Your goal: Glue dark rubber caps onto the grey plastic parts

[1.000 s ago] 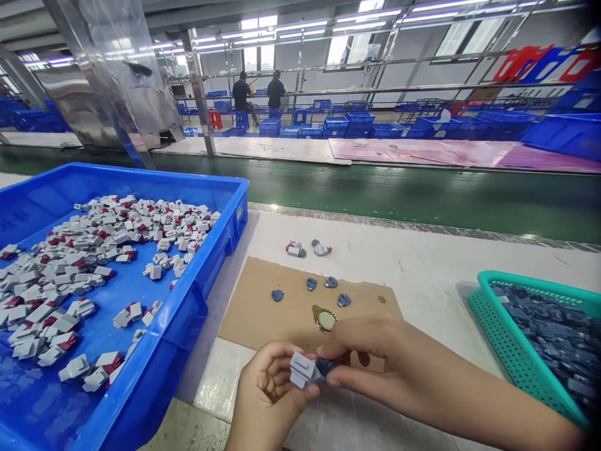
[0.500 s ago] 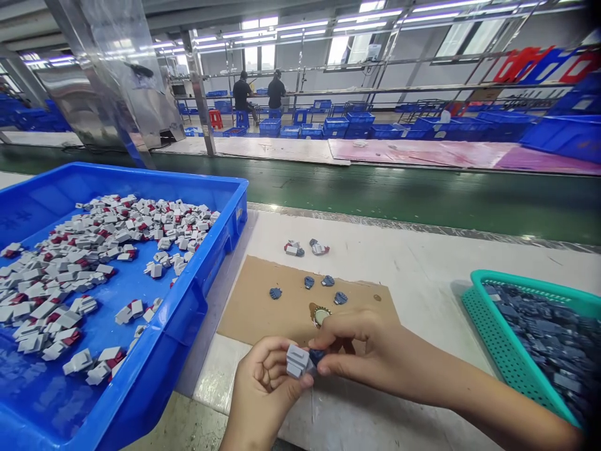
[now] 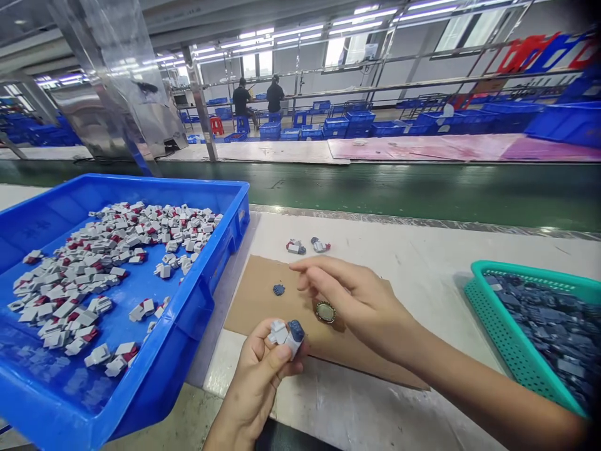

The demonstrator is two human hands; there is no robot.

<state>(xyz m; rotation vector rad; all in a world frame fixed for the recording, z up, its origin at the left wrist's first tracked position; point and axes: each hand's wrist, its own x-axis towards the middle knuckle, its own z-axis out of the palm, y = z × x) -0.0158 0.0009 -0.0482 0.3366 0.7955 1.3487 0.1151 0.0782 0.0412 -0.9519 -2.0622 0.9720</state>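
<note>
My left hand (image 3: 256,379) grips a light-grey plastic part (image 3: 280,333), which has a dark-blue ribbed piece (image 3: 295,330) on its right end. Over the brown cardboard (image 3: 251,304), my right hand (image 3: 364,297) stretches its fingers forward and left, with nothing seen in them. Near its fingertips lies a small dark-blue piece (image 3: 278,289). Just under that hand is a round, bottle-cap-like object (image 3: 325,311) with a toothed rim. Any other dark pieces there are hidden by the hand. Behind the cardboard lie two grey, red and dark-blue assemblies, one left (image 3: 295,246) and one right (image 3: 320,244).
A blue tray (image 3: 225,219) of grey-and-red parts stands on the left. On the right, a green basket (image 3: 493,332) holds dark-blue pieces. A green conveyor belt (image 3: 375,191) runs beyond the white table (image 3: 446,263). Two people sit far back.
My right hand has left the grey part and moved up over the cardboard, covering several dark pieces. The grey part has turned in my left hand, showing the dark-blue piece on it.
</note>
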